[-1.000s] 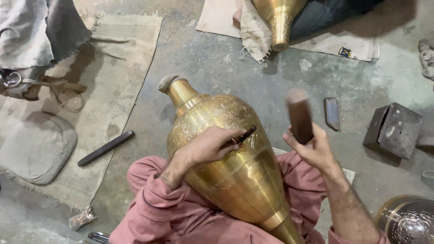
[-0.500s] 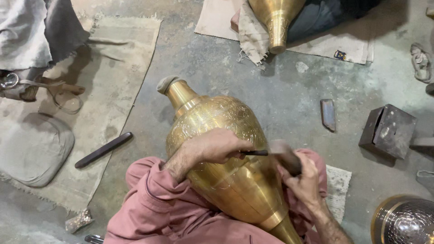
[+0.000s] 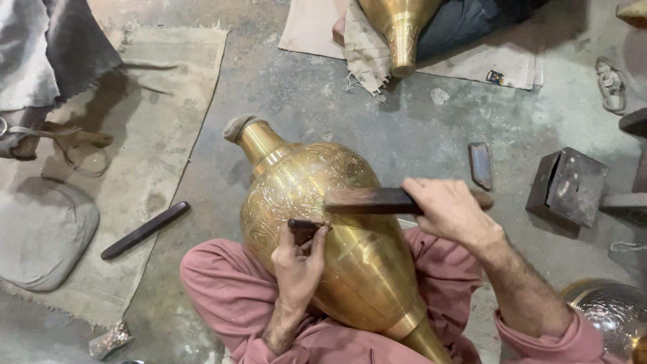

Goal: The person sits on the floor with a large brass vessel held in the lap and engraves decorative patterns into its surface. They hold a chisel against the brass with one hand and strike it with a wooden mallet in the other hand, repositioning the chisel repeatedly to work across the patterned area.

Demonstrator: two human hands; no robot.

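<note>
A large brass vase (image 3: 337,249) lies on its side across the lap of a person in pink clothes (image 3: 222,290), its narrow neck pointing out over the concrete floor (image 3: 303,101) and its tapered foot tucked toward the person's body; the belly is covered in fine engraved pattern, the lower part in plain turned bands. The left hand (image 3: 296,266) rests on the curve of the vase with its fingers pinched narrowly around a short dark chisel (image 3: 303,228), whose tip sits against the metal; the right hand (image 3: 448,210) is wrapped fully around a dark wooden mallet (image 3: 377,200), held level just above the chisel's end. The vase looks hollow but bulky, stiff, smooth and likely slippery on the polished bands; thin sheet walls would probably dent under a careless blow; the surest holds seem to be the neck below the rim and the narrow foot, with the legs cradling the belly. On the floor's left side a dark rod (image 3: 145,230) lies by a cloth mat (image 3: 162,87); a dark metal block (image 3: 567,185) stands to the right; a second brass vase (image 3: 401,34) lies at the far edge.
</note>
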